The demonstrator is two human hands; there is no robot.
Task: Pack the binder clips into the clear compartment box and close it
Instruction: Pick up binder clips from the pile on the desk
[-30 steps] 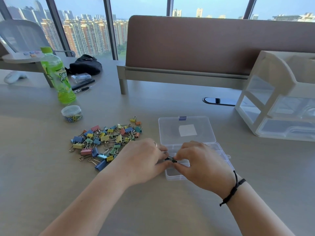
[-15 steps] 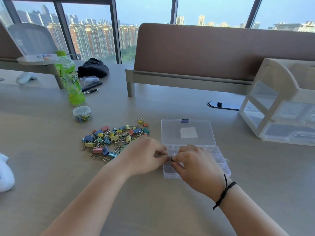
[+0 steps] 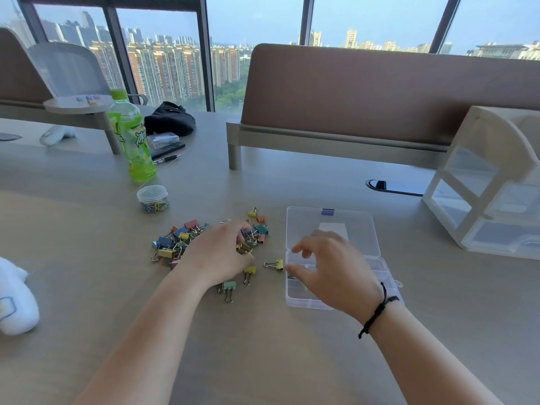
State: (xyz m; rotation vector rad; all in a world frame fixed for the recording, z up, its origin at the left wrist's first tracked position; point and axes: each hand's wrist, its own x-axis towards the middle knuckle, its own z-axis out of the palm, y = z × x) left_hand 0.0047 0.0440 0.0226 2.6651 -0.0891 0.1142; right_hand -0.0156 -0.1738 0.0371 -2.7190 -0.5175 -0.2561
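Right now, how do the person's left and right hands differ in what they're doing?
The left hand rests on the pile of binder clips with fingers curled round some; the right hand hovers over the clear compartment box, fingers loosely spread and holding nothing visible. Only the right wrist wears a black cord bracelet. Both are bare.

The compartment box [image 3: 333, 229] is clear, smooth plastic. The binder clips [image 3: 187, 238] are painted in many colors, with shiny metal wire handles. The table [image 3: 263, 346] looks smooth and matt. The green bottle [image 3: 133, 141] is glossy plastic.
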